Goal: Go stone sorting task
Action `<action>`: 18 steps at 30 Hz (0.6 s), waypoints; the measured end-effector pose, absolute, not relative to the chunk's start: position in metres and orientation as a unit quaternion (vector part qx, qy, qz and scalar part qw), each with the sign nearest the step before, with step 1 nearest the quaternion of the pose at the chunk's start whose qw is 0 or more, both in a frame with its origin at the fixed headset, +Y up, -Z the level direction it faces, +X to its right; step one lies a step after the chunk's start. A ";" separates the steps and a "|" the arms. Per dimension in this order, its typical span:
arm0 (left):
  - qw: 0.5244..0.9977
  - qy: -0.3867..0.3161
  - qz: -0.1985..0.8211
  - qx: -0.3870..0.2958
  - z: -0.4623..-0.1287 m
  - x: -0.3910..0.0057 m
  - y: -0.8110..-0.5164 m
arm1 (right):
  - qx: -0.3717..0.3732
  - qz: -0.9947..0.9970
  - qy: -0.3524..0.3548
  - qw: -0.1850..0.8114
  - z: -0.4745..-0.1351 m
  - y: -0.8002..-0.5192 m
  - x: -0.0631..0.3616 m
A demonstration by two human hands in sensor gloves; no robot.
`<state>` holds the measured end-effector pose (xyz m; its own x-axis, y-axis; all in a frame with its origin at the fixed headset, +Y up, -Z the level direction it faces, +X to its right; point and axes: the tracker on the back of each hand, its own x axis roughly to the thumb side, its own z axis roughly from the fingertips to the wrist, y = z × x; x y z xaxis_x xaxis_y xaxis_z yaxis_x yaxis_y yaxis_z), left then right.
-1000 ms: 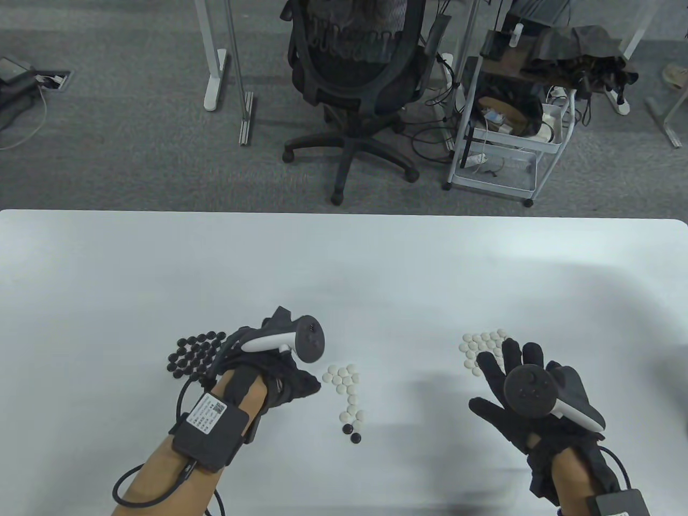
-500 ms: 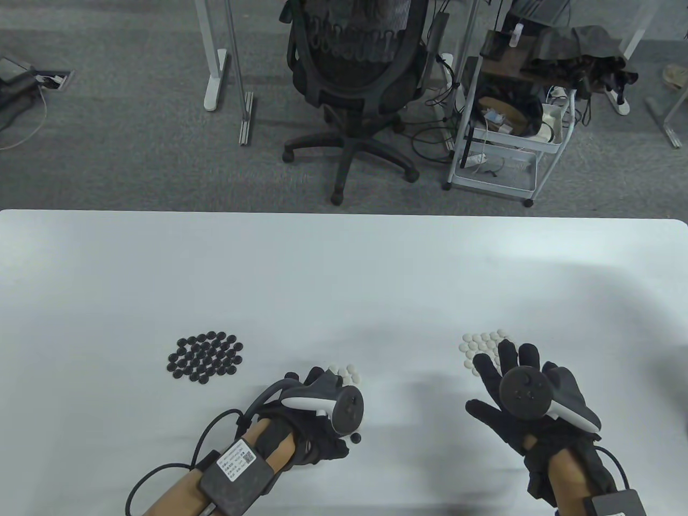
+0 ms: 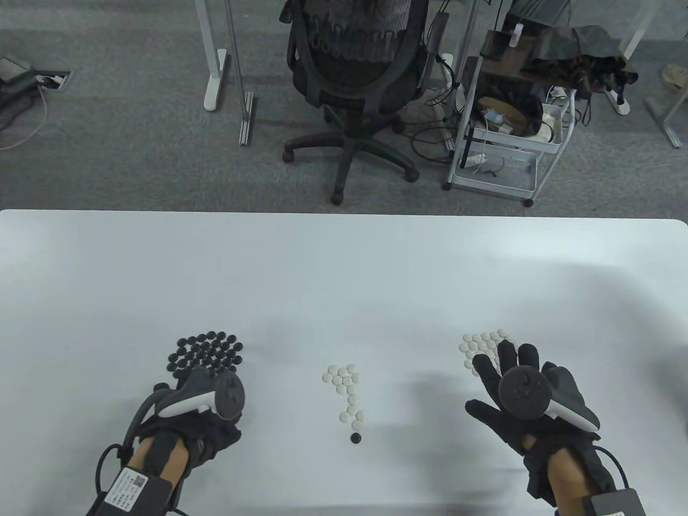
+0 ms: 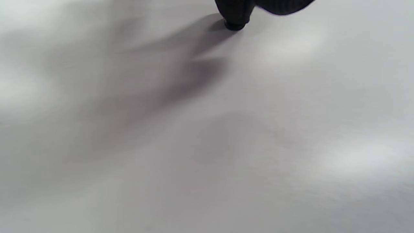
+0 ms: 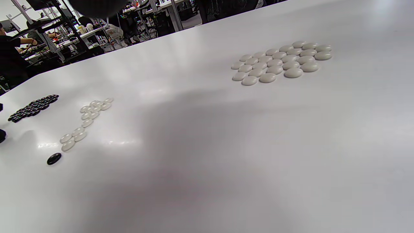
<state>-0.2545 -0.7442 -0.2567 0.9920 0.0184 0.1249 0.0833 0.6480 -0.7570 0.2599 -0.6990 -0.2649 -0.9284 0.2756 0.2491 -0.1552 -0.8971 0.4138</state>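
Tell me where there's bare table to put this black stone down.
Bare: the far half of the table, and the strip between the middle white stones and the right white pile. Crowded: the black pile, with the left hand just below it.

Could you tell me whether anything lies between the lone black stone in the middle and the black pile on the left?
Nothing visible: bare table separates the lone black stone from the black pile. The left hand sits beside that pile; the unsorted white stones lie just behind the stone.
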 end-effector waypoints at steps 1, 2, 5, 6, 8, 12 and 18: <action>0.907 -0.043 -0.004 -0.418 -0.258 -0.266 -0.744 | 0.152 0.962 0.198 0.112 -0.265 -0.699 0.260; 0.909 -0.035 0.007 -0.416 -0.260 -0.272 -0.745 | 0.151 0.962 0.198 0.112 -0.265 -0.699 0.260; 0.910 -0.020 0.037 -0.413 -0.267 -0.284 -0.750 | 0.150 0.962 0.199 0.111 -0.265 -0.699 0.260; 0.910 -0.019 0.041 -0.413 -0.268 -0.285 -0.751 | 0.150 0.962 0.199 0.111 -0.265 -0.699 0.260; 0.911 -0.019 0.041 -0.409 -0.273 -0.283 -0.752 | 0.149 0.962 0.200 0.110 -0.265 -0.699 0.259; 0.912 -0.011 0.043 -0.407 -0.285 -0.280 -0.752 | 0.149 0.962 0.200 0.110 -0.265 -0.699 0.259; 0.914 0.002 0.037 -0.404 -0.298 -0.276 -0.750 | 0.148 0.963 0.198 0.113 -0.265 -0.699 0.261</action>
